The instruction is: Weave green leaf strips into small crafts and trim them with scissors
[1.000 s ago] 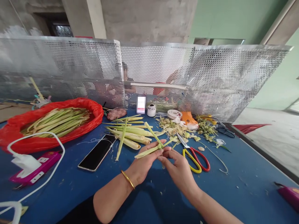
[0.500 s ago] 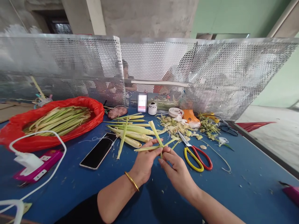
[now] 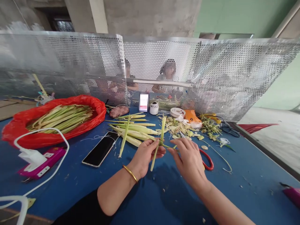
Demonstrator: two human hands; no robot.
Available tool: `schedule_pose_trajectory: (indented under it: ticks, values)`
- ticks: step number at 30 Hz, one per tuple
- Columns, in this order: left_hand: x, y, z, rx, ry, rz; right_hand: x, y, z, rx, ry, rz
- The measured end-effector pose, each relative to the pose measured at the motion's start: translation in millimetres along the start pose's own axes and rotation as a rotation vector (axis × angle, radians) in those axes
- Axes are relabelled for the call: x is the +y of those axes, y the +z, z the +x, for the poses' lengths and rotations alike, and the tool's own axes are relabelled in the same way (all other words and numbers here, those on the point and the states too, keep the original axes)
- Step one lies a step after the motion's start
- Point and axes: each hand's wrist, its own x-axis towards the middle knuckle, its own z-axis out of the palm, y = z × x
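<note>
My left hand [image 3: 145, 156] pinches a small crossed piece of pale green leaf strips [image 3: 163, 128] between thumb and fingers. One strip points up and away, and its lower end [image 3: 153, 162] hangs below the fingers. My right hand [image 3: 188, 161], thumb and forefinger closed, grips a narrow side strip [image 3: 170, 147] of the same piece to the right of the knot. Scissors [image 3: 208, 159] with red and yellow handles lie on the blue table under and beside my right hand, partly hidden by it. Behind my left hand lie flat pale green leaves [image 3: 136, 132].
At left are a red bag [image 3: 99, 111] of long leaves, a dark phone [image 3: 100, 150] and a purple power strip [image 3: 42, 167] with a white cable. Leaf scraps [image 3: 173, 128], a tape roll [image 3: 177, 112] and a white jar [image 3: 154, 108] stand towards the perforated metal screen [image 3: 150, 59]; people sit behind it.
My right hand has moved right and over the scissors, drawing a strip sideways. The piece in my left hand has turned, its long strip now more upright. A person behind the screen has come into clearer view.
</note>
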Motion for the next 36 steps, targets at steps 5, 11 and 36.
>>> schedule_pose_trajectory:
  ticks: [5, 11, 36]
  values:
    - [-3.1, 2.5, -0.6, -0.023, -0.007, 0.092, -2.5, 9.9, -3.1, -0.194, 0.017, 0.067]
    - [-12.4, 1.0, 3.7, 0.119, 0.053, 0.193, -13.1, 12.1, -10.3, -0.194, -0.034, 0.07]
    - [-6.3, -5.3, 7.3, 0.017, 0.006, 0.163, -6.3, 6.7, -6.0, -0.395, 0.3, 0.394]
